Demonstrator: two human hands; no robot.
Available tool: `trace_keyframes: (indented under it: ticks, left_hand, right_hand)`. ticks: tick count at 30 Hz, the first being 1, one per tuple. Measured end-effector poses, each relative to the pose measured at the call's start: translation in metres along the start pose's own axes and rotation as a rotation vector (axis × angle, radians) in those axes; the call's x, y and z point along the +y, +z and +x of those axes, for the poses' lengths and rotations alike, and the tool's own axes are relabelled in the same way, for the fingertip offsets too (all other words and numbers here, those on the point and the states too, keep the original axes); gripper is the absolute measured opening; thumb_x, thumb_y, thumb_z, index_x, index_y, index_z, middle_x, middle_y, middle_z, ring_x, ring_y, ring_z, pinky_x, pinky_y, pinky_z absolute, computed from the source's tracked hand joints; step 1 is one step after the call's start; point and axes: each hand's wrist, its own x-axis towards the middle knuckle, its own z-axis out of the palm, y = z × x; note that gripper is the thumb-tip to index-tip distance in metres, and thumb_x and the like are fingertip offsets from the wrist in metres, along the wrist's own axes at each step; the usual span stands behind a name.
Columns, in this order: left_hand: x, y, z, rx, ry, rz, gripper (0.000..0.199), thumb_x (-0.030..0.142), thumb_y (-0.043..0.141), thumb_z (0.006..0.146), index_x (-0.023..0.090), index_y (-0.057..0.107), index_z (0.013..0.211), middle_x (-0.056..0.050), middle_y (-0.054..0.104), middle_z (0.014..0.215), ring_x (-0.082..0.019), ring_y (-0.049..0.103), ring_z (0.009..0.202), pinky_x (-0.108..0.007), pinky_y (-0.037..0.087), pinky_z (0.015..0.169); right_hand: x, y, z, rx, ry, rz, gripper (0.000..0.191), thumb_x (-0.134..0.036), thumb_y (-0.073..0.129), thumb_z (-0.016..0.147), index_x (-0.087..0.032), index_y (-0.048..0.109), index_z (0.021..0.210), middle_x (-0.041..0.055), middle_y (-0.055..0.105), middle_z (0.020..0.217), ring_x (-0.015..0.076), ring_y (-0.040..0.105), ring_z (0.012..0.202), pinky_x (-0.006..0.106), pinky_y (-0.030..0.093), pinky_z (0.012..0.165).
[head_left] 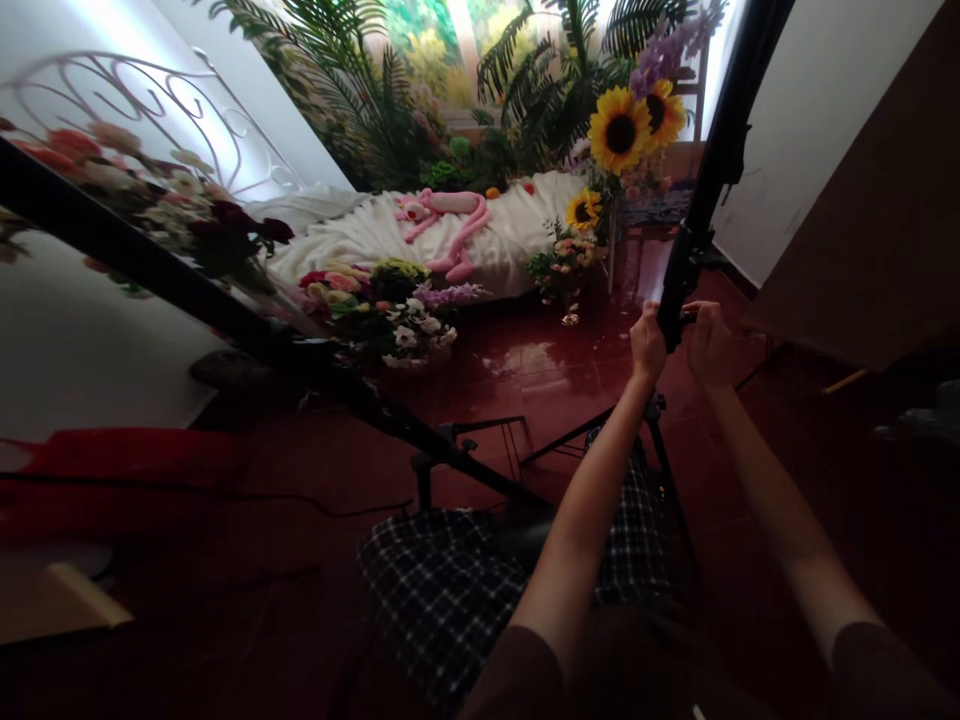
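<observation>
A black light stand (pixel 711 190) rises on the right, slanting up to the top edge, with its tripod legs spread on the floor below. My left hand (pixel 648 345) is wrapped round its pole, just below a joint. On the pole's right side, my right hand (pixel 709 342) has its fingers closed at a small dark knob (pixel 688 317). The fingers partly hide the knob. A second black stand (pixel 247 325) crosses diagonally from the upper left to near my knees, apart from both hands.
A bed (pixel 517 240) with white cloth carries a pink plush toy (pixel 450 215). Flower bunches (pixel 405 320) and sunflowers (pixel 619 131) stand around it. A cable (pixel 285 494) runs over the red floor (pixel 525 375) at left, near a red cloth (pixel 127 475). A brown panel (pixel 870 220) stands at right.
</observation>
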Motion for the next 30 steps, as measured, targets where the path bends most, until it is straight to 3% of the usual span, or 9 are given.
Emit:
trace_keyframes:
  ticks: [3, 8, 13, 18, 21, 24, 26, 30]
  left_hand:
    - [0.002, 0.0, -0.001, 0.022, 0.01, 0.005, 0.07, 0.077, 0.023, 0.091, 0.021, 0.057, 0.067, -0.001, 0.052, 0.06, -0.013, 0.048, 0.056, -0.027, 0.038, 0.056]
    - [0.003, 0.001, -0.001, -0.008, -0.015, 0.025, 0.072, 0.079, 0.019, 0.09, 0.022, 0.058, 0.07, -0.001, 0.053, 0.06, -0.013, 0.049, 0.056, -0.026, 0.039, 0.056]
    - [0.002, 0.0, -0.001, -0.002, -0.013, 0.043, 0.069, 0.074, 0.02, 0.093, 0.021, 0.058, 0.069, 0.0, 0.052, 0.059, -0.013, 0.048, 0.054, -0.026, 0.039, 0.056]
    - [0.002, 0.0, -0.002, 0.004, -0.028, 0.058, 0.07, 0.074, 0.021, 0.093, 0.02, 0.061, 0.073, -0.001, 0.054, 0.061, -0.012, 0.049, 0.056, -0.026, 0.039, 0.058]
    - [-0.001, 0.0, -0.001, 0.018, -0.011, 0.058, 0.069, 0.073, 0.023, 0.093, 0.02, 0.063, 0.076, -0.001, 0.055, 0.063, -0.012, 0.05, 0.057, -0.026, 0.038, 0.058]
    - [-0.003, 0.0, 0.0, 0.026, 0.001, 0.058, 0.067, 0.072, 0.024, 0.093, 0.02, 0.064, 0.077, -0.002, 0.057, 0.065, -0.012, 0.051, 0.058, -0.026, 0.039, 0.059]
    - [-0.004, 0.0, 0.0, 0.022, -0.004, 0.063, 0.067, 0.071, 0.024, 0.094, 0.02, 0.064, 0.077, -0.002, 0.058, 0.065, -0.012, 0.051, 0.058, -0.025, 0.039, 0.059]
    - [-0.004, -0.001, 0.0, 0.002, 0.001, 0.051, 0.067, 0.072, 0.025, 0.093, 0.019, 0.063, 0.076, -0.001, 0.057, 0.063, -0.011, 0.051, 0.057, -0.024, 0.04, 0.057]
  right_hand:
    - [0.006, -0.002, 0.004, -0.026, 0.134, 0.078, 0.047, -0.067, 0.037, 0.096, -0.026, 0.058, 0.087, 0.0043, 0.063, 0.078, 0.0214, 0.062, 0.076, 0.037, 0.049, 0.076]
    - [0.019, -0.003, 0.012, -0.051, 0.168, 0.232, 0.057, -0.081, 0.051, 0.081, -0.025, 0.052, 0.077, -0.0006, 0.056, 0.066, 0.0139, 0.052, 0.06, 0.028, 0.043, 0.061]
    - [0.016, -0.002, 0.022, -0.09, 0.25, 0.301, 0.064, -0.084, 0.057, 0.074, -0.024, 0.039, 0.064, -0.0041, 0.044, 0.055, 0.0096, 0.042, 0.05, 0.024, 0.035, 0.049]
    - [0.012, -0.004, 0.032, -0.153, 0.437, 0.384, 0.055, -0.074, 0.07, 0.071, -0.024, 0.048, 0.076, -0.0058, 0.048, 0.057, 0.0074, 0.041, 0.042, 0.022, 0.025, 0.038]
    - [0.013, -0.006, 0.043, -0.206, 0.569, 0.434, 0.045, -0.059, 0.078, 0.071, -0.022, 0.056, 0.084, -0.0052, 0.051, 0.058, 0.0063, 0.04, 0.039, 0.022, 0.021, 0.036]
    - [0.015, -0.007, 0.051, -0.273, 0.684, 0.426, 0.032, -0.042, 0.082, 0.069, -0.019, 0.061, 0.079, -0.0027, 0.054, 0.057, 0.0057, 0.038, 0.039, 0.021, 0.019, 0.036]
    - [0.016, -0.007, 0.052, -0.302, 0.705, 0.46, 0.028, -0.038, 0.082, 0.069, -0.019, 0.062, 0.076, -0.0026, 0.053, 0.055, 0.0061, 0.037, 0.04, 0.021, 0.018, 0.036]
    - [0.017, -0.007, 0.037, -0.315, 0.642, 0.593, 0.033, -0.049, 0.077, 0.071, -0.022, 0.058, 0.077, -0.006, 0.047, 0.053, 0.0065, 0.032, 0.041, 0.021, 0.016, 0.037]
